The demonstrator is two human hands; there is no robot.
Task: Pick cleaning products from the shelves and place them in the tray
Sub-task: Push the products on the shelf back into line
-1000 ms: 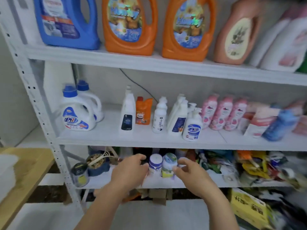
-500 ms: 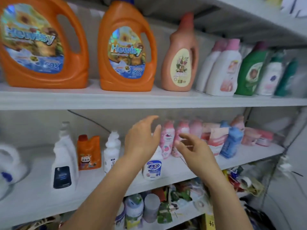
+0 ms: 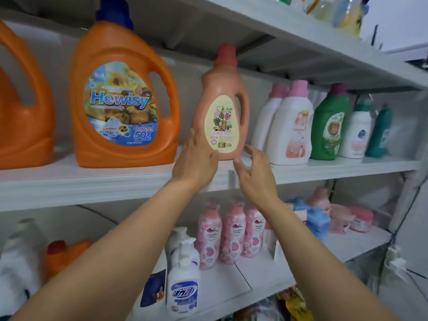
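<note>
A salmon-pink detergent bottle (image 3: 222, 103) with a red cap and a cream oval label stands upright on the upper shelf (image 3: 92, 181). My left hand (image 3: 196, 158) is raised to its lower left side, fingers straight and touching the bottle's base. My right hand (image 3: 254, 172) is open just below and right of the bottle's base, fingers spread, a small gap from it. No tray is in view.
A big orange Hewisy jug (image 3: 122, 105) stands left of the pink bottle, white, pink-capped and green bottles (image 3: 291, 126) to its right. The lower shelf holds pink bottles (image 3: 231, 232), a white pump bottle (image 3: 184, 281) and a small orange bottle (image 3: 62, 258).
Both hands rose from the bottom shelf past the middle shelf to the upper shelf. They now flank the salmon-pink bottle's base, and the view has tilted upward.
</note>
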